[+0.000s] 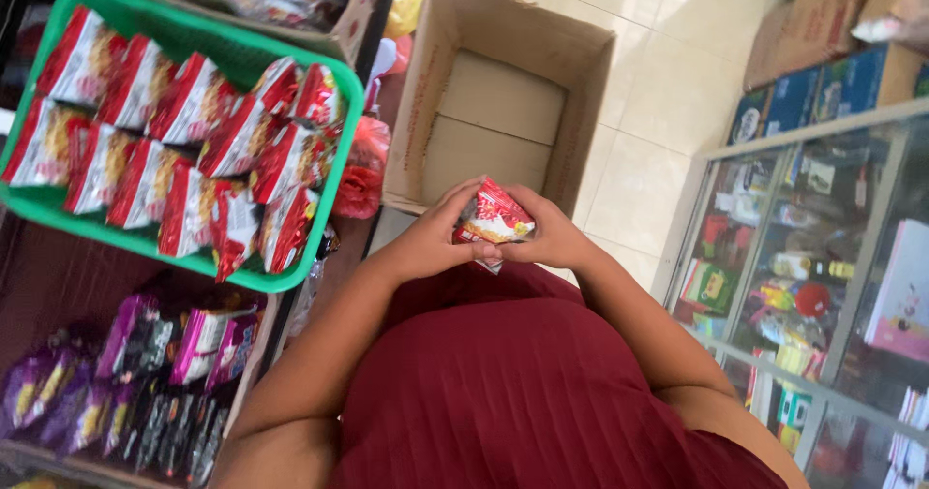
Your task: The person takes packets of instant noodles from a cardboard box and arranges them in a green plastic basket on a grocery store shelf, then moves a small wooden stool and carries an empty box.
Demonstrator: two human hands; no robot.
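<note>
Held a small red and white snack packet point(494, 219) between left hand point(433, 240) and right hand point(552, 237), fingers closed around its sides, just below the open cardboard box point(581, 102). Lay with long axis slanting up-left to down-right. Left of the box sat a green basket point(58, 213) of similar packets; right of it, bare floor tiles point(658, 92).

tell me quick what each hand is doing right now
Left hand: closed on the red snack packet.
Right hand: closed on the same packet from the other side.
</note>
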